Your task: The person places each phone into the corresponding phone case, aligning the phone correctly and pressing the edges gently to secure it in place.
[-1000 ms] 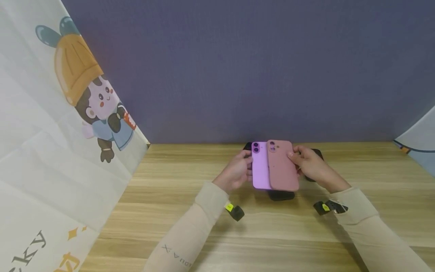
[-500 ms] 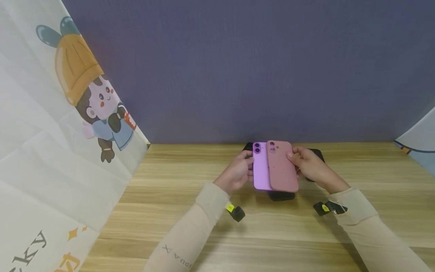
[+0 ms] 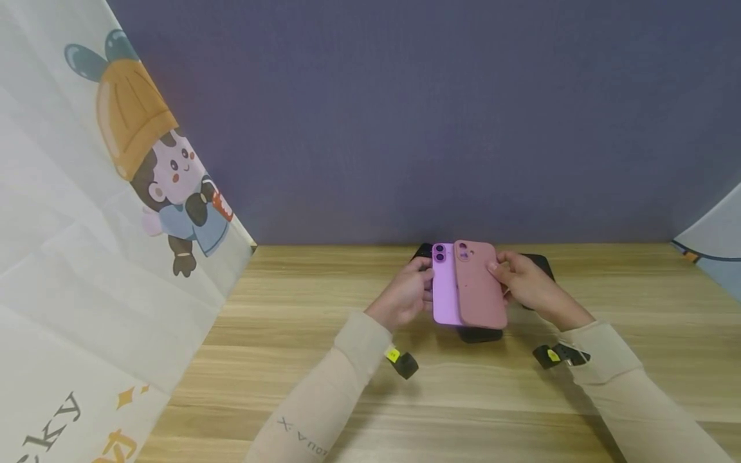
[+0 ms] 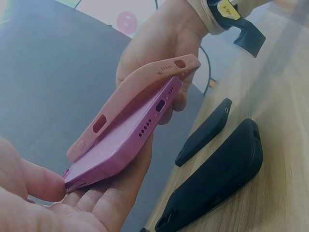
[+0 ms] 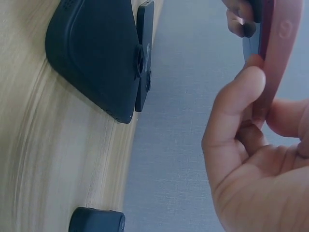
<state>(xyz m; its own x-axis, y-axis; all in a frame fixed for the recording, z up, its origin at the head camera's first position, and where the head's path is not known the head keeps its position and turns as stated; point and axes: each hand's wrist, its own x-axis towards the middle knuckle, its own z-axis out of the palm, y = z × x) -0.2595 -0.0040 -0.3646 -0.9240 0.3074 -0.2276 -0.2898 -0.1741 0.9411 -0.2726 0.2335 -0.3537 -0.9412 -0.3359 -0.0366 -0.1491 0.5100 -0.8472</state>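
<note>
My left hand pinches the left edge of a purple phone, its back with two lenses facing up. A pink phone case lies over the phone's right part, gripped at its right edge by my right hand. Seen from the left wrist, the case sits askew above the phone, with a gap between them along the bottom end. Both are raised off the table. From the right wrist, thumb and fingers pinch the case's edge; the phone is mostly hidden behind it.
Beneath the hands, a black phone-shaped thing lies on the wooden table. Two more black ones, partly hidden, are behind the left hand and the right hand. A dark blue panel stands along the back edge.
The purple phone has shifted slightly right under the case, so a little less of it shows. Both hands keep their holds and have barely moved.
</note>
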